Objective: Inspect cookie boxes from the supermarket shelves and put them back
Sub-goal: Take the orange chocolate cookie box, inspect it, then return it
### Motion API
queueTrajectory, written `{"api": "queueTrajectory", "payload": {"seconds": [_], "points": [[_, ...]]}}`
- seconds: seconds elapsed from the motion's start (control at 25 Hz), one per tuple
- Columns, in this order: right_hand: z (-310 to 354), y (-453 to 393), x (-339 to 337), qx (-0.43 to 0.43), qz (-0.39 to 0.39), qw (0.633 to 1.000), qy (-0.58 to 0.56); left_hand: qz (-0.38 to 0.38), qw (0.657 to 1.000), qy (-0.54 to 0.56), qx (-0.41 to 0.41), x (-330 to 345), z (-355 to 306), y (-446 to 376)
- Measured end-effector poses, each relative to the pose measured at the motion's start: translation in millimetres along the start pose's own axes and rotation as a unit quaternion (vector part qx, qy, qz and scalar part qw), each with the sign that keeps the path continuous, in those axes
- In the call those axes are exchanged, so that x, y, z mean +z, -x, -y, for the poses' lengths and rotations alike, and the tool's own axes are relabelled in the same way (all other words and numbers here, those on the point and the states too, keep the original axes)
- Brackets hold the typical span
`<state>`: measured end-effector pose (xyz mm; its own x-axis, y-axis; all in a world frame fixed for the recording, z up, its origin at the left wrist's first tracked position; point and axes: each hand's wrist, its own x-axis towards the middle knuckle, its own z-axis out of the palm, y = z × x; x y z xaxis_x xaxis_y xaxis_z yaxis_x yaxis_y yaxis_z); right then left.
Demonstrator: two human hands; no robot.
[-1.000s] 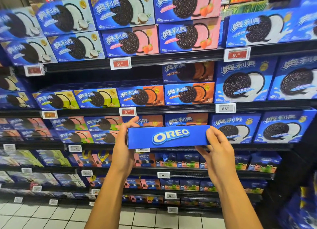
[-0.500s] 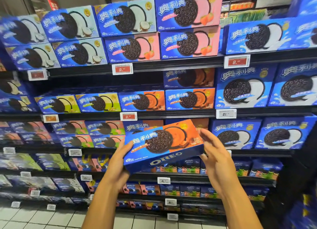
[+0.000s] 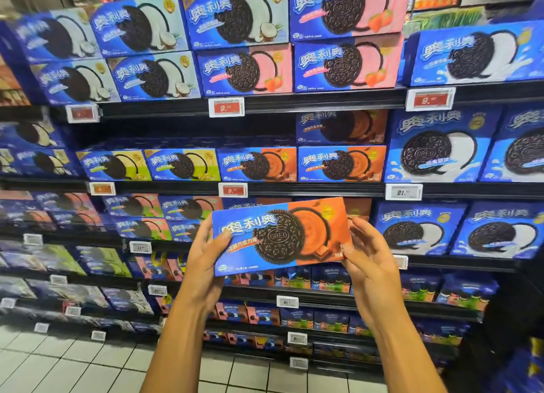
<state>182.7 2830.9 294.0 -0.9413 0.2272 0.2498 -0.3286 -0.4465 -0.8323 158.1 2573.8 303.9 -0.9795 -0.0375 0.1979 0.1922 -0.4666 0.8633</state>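
**Cookie box face-on between your two hands**

Cookie box (image 3: pixel 282 235) counts first: you hold one, and behind it the shelves (image 3: pixel 294 103) carry many more. On the top tier you can count four coconut boxes (image 3: pixel 153 50) stacked two by two, three pink strawberry boxes (image 3: pixel 347 36) and one white-cream box (image 3: pixel 474 54). The tier below shows two yellow-green boxes (image 3: pixel 147 164), three orange chocolate boxes (image 3: pixel 341 163) with one stacked on another, and two larger white-cream boxes (image 3: pixel 441 148). Six price tags (image 3: pixel 226 107) are readable along those upper rails; lower rows are too blurred to count.

The box in your grip is flat and rectangular, blue on its left half and orange on its right, with white Chinese lettering, a dark embossed cookie and an orange cream swirl. Its printed front faces you, tilted slightly with the right end higher. It sits in mid-air in front of the third tier, not touching any shelf.

Your left hand (image 3: pixel 206 257) grips the left end, thumb on the front face and fingers wrapped behind. Your right hand (image 3: pixel 368 260) pinches the lower right corner, fingers curled around the edge. Both forearms rise from below, angled inward.
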Motion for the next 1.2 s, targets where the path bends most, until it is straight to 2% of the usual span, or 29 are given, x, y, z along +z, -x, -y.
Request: {"api": "queueTrajectory", "payload": {"seconds": [0.2,0.52,0.76,1.0,1.2], "points": [[-12,3,2,0.027,-0.002,1.000,0.007,0.018,1.000,0.002,-0.004,-6,-4,2],[-16,4,3,0.013,-0.004,0.999,0.030,0.026,1.000,-0.001,-0.008,-13,-3,5],[-21,-5,6,-0.014,-0.035,0.996,0.085,0.086,0.986,-0.136,0.047,-16,-21,3],[-22,-25,28,-0.062,-0.041,0.989,0.129,0.044,0.946,-0.305,0.102,-23,-38,-18],[-32,-42,56,-0.089,-0.052,0.985,0.136,0.032,0.949,-0.280,0.144,-34,-51,-49]]}}
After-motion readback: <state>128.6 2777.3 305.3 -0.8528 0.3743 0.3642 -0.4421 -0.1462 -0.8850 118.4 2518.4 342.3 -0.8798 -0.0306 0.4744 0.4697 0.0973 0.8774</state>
